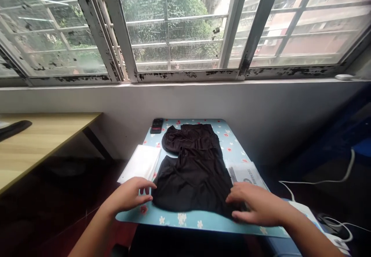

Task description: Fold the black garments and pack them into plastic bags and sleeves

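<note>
The black cloth (199,176) lies spread at lower centre on the desk (181,220), white sheets (139,163) set aside leftward, seemingly giving it room. My left hand (131,196) is open beside its edge; my right hand (256,204) curls at its lower-right corner, pinching or not, I can't tell.

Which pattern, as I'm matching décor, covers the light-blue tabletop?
Red and white flowers on the light-blue tabletop; head view.
</note>
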Available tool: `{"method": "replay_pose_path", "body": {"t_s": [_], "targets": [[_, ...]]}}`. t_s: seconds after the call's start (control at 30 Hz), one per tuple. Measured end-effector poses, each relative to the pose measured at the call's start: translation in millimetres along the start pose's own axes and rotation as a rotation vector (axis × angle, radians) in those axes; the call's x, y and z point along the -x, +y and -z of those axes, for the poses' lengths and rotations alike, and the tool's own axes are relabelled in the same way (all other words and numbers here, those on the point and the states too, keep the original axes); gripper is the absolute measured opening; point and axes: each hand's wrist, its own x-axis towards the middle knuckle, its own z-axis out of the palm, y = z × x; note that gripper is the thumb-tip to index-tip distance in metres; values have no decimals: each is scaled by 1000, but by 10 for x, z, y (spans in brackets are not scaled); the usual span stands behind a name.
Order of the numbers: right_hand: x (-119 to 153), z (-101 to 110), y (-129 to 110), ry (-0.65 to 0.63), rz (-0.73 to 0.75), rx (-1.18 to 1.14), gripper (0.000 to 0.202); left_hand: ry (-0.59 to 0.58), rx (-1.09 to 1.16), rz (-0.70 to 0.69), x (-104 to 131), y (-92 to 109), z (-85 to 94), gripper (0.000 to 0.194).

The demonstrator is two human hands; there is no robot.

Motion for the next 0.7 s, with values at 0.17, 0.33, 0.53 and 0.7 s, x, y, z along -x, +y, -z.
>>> {"method": "replay_pose_path", "body": {"t_s": [0.17,0.33,0.53,0.7], "targets": [[-455,92,463,214,-204,113,28,194,21,107,-295,-75,20,36],[-1100,42,889,325,-400,239,41,250,-142,160,-988,-113,-64,32],[-1240,109,901,370,-427,234,25,312,-180,165,-1289,-88,-139,11],[-725,211,598,382,-286,114,26,397,-82,-74,-803,15,-8,17]]}}
